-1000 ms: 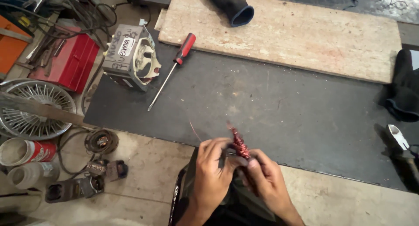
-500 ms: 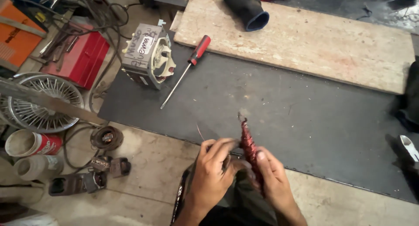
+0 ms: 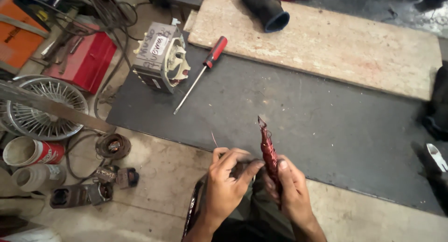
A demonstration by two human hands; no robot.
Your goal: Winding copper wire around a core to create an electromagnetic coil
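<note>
A reddish copper wire coil [image 3: 268,148] was gripped upright by the closed fingers of the right hand [image 3: 291,193], above the dark rubber mat [image 3: 326,125]. Its lower end was pinched by the left hand [image 3: 226,186]. A red-handled screwdriver [image 3: 201,72] lay well apart.

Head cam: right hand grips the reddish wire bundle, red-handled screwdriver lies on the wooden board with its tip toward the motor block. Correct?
One thing is off. In the head view the screwdriver lies on the dark mat, not on the wooden board; its red handle ends beside the board's edge. The rest holds: the right hand grips the reddish wire bundle, and the tip lies near the motor block.
</note>
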